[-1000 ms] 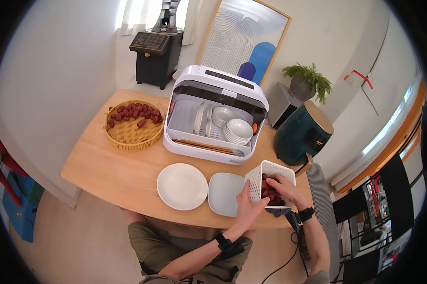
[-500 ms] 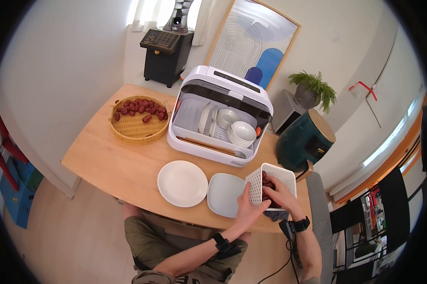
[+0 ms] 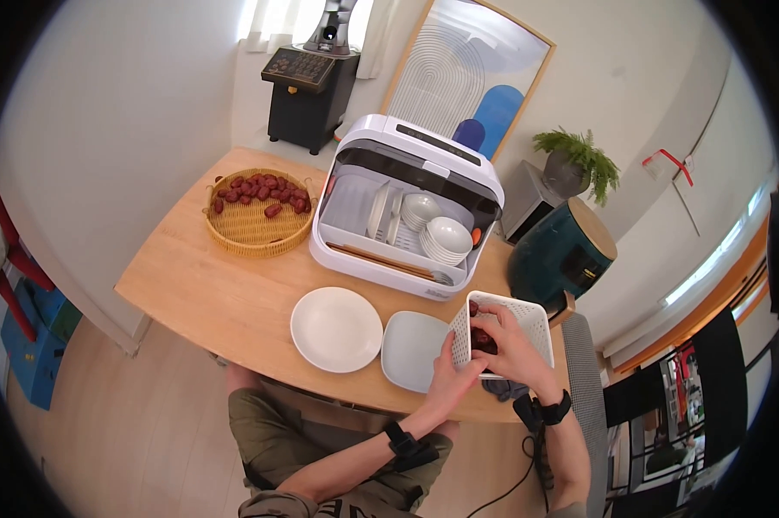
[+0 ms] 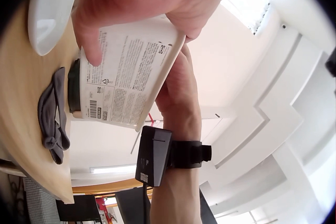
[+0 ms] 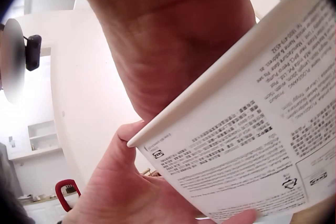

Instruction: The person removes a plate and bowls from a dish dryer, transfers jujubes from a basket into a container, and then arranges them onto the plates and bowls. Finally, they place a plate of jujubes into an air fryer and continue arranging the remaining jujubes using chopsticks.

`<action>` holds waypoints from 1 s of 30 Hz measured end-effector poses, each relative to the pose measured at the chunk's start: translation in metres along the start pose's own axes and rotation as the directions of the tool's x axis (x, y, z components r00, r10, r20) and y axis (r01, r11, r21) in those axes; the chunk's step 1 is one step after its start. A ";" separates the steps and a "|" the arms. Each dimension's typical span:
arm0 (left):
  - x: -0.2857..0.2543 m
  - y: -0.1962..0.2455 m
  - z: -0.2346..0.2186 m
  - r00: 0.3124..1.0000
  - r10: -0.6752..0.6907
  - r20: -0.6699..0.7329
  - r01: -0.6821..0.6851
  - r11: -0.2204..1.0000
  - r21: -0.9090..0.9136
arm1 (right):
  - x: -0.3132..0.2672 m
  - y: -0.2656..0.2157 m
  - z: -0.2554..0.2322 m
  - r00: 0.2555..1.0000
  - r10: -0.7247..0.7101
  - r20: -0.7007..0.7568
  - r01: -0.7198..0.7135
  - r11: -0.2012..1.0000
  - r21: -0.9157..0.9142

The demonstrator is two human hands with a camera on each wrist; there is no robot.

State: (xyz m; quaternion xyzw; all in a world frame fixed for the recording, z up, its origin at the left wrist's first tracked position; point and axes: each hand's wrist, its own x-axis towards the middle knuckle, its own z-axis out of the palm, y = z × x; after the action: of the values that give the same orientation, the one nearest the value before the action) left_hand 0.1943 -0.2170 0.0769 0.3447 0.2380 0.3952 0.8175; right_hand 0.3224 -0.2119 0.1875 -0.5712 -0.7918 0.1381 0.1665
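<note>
A white perforated basket [image 3: 535,326] with dark red dates [image 3: 484,342] inside stands tilted at the table's right front. My left hand [image 3: 452,380] grips its left side, fingers along the wall and thumb near the front rim. My right hand [image 3: 512,350] reaches over the rim with its fingers bent among the dates; its fingertips are partly hidden. In the left wrist view, the left hand [image 4: 126,3] holds the labelled wall of the basket [image 4: 126,71]. The right wrist view shows the right hand [image 5: 178,40] passing over the rim.
A white round plate [image 3: 336,330] and a pale square plate [image 3: 414,350] lie left of the basket. Behind are a dish dryer [image 3: 407,207] with bowls, a wicker tray [image 3: 256,246] of dates, and a green air fryer [image 3: 554,255]. A grey cloth [image 4: 52,116] lies beside the basket.
The basket has shifted slightly and tilted toward the left hand. My right hand has moved within it, its fingers now more bent over the dates. The head view has turned a little.
</note>
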 end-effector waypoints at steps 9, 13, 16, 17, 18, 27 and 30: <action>0.006 0.009 0.005 0.992 0.121 0.023 -0.122 0.986 0.110 | 0.021 0.005 -0.019 0.977 0.057 0.208 -0.009 0.975 -0.223; 0.007 0.005 0.001 0.995 0.095 -0.007 -0.094 0.991 0.098 | 0.023 0.010 -0.009 0.965 0.123 0.231 -0.051 0.954 -0.297; 0.006 0.002 0.002 0.995 0.103 0.009 -0.103 0.991 0.089 | 0.023 0.012 -0.002 0.980 0.119 0.161 -0.076 0.965 -0.252; 0.005 0.003 0.004 0.985 0.169 -0.042 -0.164 0.981 0.104 | 0.024 0.014 -0.001 0.971 0.154 0.185 -0.114 0.971 -0.210; 0.004 0.003 0.005 0.967 0.236 -0.092 -0.225 0.967 0.124 | 0.025 0.016 0.000 0.960 0.187 0.210 -0.153 0.974 -0.169; 0.004 0.002 0.003 0.957 0.261 -0.124 -0.257 0.965 0.041 | 0.024 0.024 -0.010 0.942 0.272 0.195 -0.232 0.951 -0.202; 0.006 0.007 0.007 0.960 0.239 -0.148 -0.249 0.968 -0.046 | 0.016 0.027 -0.019 0.955 0.260 0.144 -0.224 0.947 -0.229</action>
State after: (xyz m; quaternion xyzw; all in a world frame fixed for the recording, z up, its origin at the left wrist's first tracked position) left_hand 0.1991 -0.2120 0.0859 0.3160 0.2382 0.5239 0.7542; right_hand 0.3491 -0.1876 0.1952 -0.6646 -0.7369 0.1220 0.0182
